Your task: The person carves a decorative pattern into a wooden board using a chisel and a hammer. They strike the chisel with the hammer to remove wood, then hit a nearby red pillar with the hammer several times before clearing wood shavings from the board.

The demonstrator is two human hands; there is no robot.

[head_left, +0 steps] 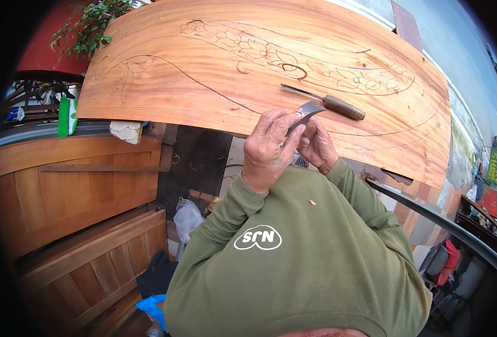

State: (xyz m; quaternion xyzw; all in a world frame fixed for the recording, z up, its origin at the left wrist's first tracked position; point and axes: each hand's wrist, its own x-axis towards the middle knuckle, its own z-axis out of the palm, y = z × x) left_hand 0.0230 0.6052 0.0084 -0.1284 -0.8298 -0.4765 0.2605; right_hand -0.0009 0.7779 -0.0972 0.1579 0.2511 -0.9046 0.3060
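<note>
Nearest, a pale chip (312,202) lies on the green shirt (327,241), below the hands. The left hand (271,149) pinches a curved, dark metal piece (305,114) between thumb and fingers, over the near edge of the board. The right hand (318,147) is close against its near side, fingers curled and partly hidden, so I cannot tell whether it grips too. Just beyond the metal piece, a gouge (344,106) lies on the board (169,101), wooden handle to the right, blade to the left. Farther up the board runs a drawn band of leaves and flowers (248,46), with a brown curl (293,71) on it. Off the board's left end are a green-bristled brush (67,116) and, farther away, a leafy plant (91,28); a pale wall (456,33) stretches past the right end.
</note>
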